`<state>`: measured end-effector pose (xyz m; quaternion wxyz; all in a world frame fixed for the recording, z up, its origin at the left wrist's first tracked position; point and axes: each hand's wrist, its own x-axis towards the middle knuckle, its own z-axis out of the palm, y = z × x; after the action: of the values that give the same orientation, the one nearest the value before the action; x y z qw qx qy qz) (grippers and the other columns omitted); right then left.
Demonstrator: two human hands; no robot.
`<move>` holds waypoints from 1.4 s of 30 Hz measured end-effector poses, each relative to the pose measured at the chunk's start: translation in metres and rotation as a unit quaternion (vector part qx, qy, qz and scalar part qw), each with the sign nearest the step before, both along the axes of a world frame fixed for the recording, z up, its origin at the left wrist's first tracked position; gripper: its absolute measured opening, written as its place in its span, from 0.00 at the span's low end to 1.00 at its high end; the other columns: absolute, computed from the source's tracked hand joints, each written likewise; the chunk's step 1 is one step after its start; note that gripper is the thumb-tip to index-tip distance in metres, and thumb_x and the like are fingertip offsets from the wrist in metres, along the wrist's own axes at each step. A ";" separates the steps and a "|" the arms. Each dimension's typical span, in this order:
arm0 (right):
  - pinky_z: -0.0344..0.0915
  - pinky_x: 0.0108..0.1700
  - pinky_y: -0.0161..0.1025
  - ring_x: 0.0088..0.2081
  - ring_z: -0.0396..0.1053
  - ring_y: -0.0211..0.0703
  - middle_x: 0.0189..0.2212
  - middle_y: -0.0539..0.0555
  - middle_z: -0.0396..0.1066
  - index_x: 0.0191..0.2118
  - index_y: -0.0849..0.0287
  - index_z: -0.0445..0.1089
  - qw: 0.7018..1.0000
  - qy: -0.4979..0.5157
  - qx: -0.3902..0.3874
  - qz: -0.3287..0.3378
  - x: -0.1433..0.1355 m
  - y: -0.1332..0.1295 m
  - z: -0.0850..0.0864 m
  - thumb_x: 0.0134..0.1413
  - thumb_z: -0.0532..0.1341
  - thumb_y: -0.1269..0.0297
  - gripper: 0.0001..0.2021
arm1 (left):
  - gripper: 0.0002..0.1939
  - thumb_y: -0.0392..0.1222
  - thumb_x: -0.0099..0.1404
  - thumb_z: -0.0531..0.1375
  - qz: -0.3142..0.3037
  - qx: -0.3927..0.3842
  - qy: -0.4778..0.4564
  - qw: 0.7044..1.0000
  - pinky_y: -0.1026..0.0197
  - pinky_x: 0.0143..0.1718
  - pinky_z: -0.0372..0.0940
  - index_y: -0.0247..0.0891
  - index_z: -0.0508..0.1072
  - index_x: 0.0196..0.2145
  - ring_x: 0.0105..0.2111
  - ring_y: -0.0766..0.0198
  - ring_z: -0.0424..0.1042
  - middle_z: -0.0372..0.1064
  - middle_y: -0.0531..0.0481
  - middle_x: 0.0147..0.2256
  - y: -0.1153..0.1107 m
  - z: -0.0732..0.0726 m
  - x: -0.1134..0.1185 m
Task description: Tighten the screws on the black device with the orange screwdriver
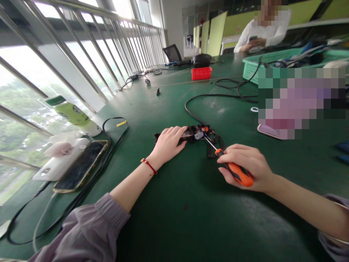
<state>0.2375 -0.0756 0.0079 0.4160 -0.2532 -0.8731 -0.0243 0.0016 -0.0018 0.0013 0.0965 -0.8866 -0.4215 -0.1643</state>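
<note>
On the green table lies a dark, opened electrical device with a grey part, an orange-red part and thin wires showing at its right end. Over its left end rests my left hand, fingers wrapped on the body and thumb along the near side. My right hand is closed around the orange and black handle of a screwdriver. The metal shaft points up and left, and its tip reaches in among the wires by the grey part. Whether the tip sits on a screw is too small to tell.
A black cable runs from the device towards a green basket of tools. A red box stands farther back. Left are a smartphone, a bottle and a railing. Across the table, a person holds a phone.
</note>
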 end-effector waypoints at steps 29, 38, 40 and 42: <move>0.67 0.31 0.35 0.25 0.66 0.34 0.22 0.48 0.67 0.34 0.57 0.64 1.000 -0.021 0.001 0.004 -0.001 -0.001 -0.001 0.46 0.61 0.69 0.07 | 0.20 0.41 0.63 0.51 0.001 0.002 -0.005 1.000 0.56 0.45 0.59 0.36 0.59 0.53 0.44 0.57 0.64 0.66 0.45 0.44 0.000 -0.002 0.000; 0.68 0.29 0.40 0.28 0.70 0.42 0.30 0.50 0.71 0.47 0.54 0.61 0.983 0.126 0.056 -0.119 -0.001 -0.003 -0.005 0.45 0.62 0.70 0.21 | 0.20 0.40 0.63 0.51 0.004 0.000 -0.005 1.000 0.56 0.46 0.58 0.37 0.58 0.53 0.44 0.57 0.64 0.65 0.46 0.45 0.000 -0.001 0.000; 0.68 0.29 0.40 0.28 0.70 0.43 0.30 0.50 0.71 0.45 0.52 0.62 0.982 0.127 0.049 -0.135 -0.001 -0.004 -0.005 0.45 0.62 0.70 0.19 | 0.20 0.40 0.63 0.51 0.003 -0.001 -0.006 1.000 0.55 0.46 0.58 0.37 0.58 0.53 0.44 0.57 0.64 0.65 0.46 0.44 0.000 -0.001 0.000; 0.68 0.28 0.40 0.26 0.69 0.41 0.29 0.50 0.71 0.42 0.52 0.64 0.982 0.115 0.036 -0.145 0.000 -0.005 -0.005 0.45 0.62 0.71 0.16 | 0.20 0.40 0.63 0.51 0.003 -0.001 -0.005 1.000 0.55 0.45 0.58 0.37 0.58 0.53 0.44 0.57 0.64 0.66 0.45 0.44 0.000 -0.001 0.000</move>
<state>0.2371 -0.0801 0.0031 0.5142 -0.3629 -0.7723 -0.0863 0.0017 -0.0018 0.0007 0.0935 -0.8846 -0.4247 -0.1683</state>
